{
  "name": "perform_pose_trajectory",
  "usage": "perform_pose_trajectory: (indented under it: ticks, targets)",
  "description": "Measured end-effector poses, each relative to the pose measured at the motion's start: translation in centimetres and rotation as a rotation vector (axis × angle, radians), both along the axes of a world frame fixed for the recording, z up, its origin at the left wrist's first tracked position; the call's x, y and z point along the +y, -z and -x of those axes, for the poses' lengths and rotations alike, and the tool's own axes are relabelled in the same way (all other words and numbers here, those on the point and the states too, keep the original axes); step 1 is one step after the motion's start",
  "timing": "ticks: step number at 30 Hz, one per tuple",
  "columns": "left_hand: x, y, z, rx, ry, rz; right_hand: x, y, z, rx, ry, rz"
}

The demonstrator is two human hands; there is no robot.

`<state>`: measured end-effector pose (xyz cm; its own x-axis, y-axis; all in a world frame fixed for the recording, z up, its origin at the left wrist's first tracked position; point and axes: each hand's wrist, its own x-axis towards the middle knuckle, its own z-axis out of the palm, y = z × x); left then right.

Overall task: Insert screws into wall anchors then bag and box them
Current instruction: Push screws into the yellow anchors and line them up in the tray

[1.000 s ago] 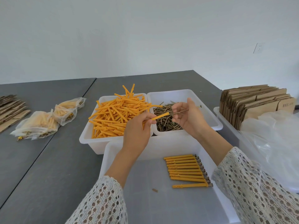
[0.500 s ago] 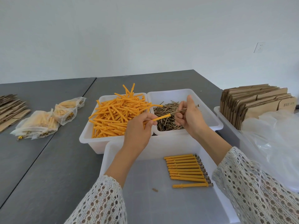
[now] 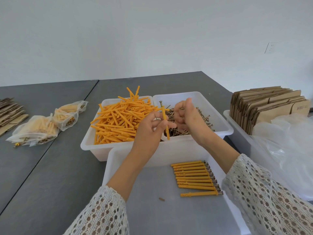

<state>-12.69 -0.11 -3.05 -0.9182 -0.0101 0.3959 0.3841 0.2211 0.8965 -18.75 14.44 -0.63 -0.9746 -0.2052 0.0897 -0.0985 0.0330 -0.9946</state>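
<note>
Her left hand pinches an upright orange anchor with its screw; the right hand hovers beside it over the far-right bin, fingers curled, grip unclear.

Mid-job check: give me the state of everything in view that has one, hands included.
Left hand: holds anchor upright, screw head at top.
Right hand: curled over screw bin; grip unclear.
Anchor bin: heaped.
Front tray: finished anchors in a row.
Bags: filled.
Cardboard boxes: flat, stacked upright.
</note>
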Motion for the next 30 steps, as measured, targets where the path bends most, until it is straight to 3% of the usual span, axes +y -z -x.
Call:
perform_pose_trajectory:
  ticks: [3, 5, 10, 13, 16, 21, 25, 30]
  targets:
    - [0.2, -0.8, -0.8, -0.043, 0.172, -0.050, 1.5, 0.4, 1.2, -0.126, 0.183, 0.285]
    - [0.6, -0.8, -1.5, -0.122, 0.317, 0.038, 2.5, 1.0, 1.8, -0.179, 0.281, 0.385]
    - [2.9, 0.9, -3.3, -0.333, 0.467, 0.692, 3.5, 1.7, 2.7, -0.245, 0.371, 0.476]
    - [4.9, 2.2, -4.5, -0.236, 0.507, 1.057, 3.4, 1.8, 2.9, -0.257, 0.367, 0.426]
    - [6.8, 3.1, -5.5, -0.157, 0.530, 1.215, 3.3, 1.8, 3.0, -0.268, 0.358, 0.364]
    - [8.4, 3.7, -6.2, -0.001, 0.473, 1.340, 3.3, 2.1, 3.2, -0.266, 0.341, 0.293]
    - [8.6, 4.0, -6.1, 0.008, 0.444, 1.392, 3.4, 2.3, 3.6, -0.270, 0.335, 0.218]
    - [8.2, 4.1, -5.9, 0.028, 0.409, 1.264, 3.3, 2.4, 3.8, -0.262, 0.329, 0.179]
